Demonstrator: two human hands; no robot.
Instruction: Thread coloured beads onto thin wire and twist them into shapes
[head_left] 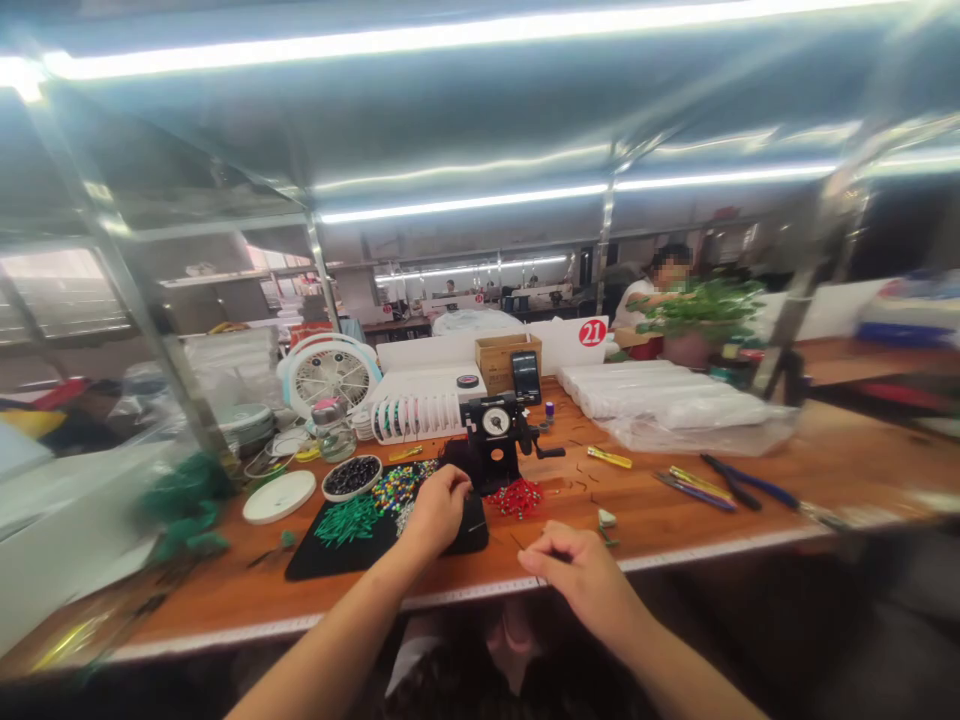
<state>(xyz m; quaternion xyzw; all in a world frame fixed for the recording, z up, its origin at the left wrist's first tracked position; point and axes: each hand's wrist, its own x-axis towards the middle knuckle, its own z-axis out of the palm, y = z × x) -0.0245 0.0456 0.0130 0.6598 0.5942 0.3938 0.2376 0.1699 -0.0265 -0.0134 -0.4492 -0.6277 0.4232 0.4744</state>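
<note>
My left hand [441,508] hovers over the right part of a black mat [311,562], thumb and fingers pinched together; whatever they may hold is too small to see. On that mat lie green tube-like pieces [349,520], multicoloured beads [397,487] and small silvery pieces [406,517]. My right hand [577,568] is closed near the table's front edge, fingertips pressed together. A thin dark strand shows by its fingertips, but I cannot make out what is gripped. Just beyond my hands stand a black hand-cranked device with a dial [495,440] and a pile of red pieces [517,497].
A bowl of black beads [352,477], a white lid [279,497], a jar [334,432] and a fan [330,375] stand left. White spools [416,418] adjoin the device. Rightward lie plastic-wrapped rolls [675,395], tweezers [697,490] and blue-handled pliers [761,483]. A person sits beyond a plant [705,305].
</note>
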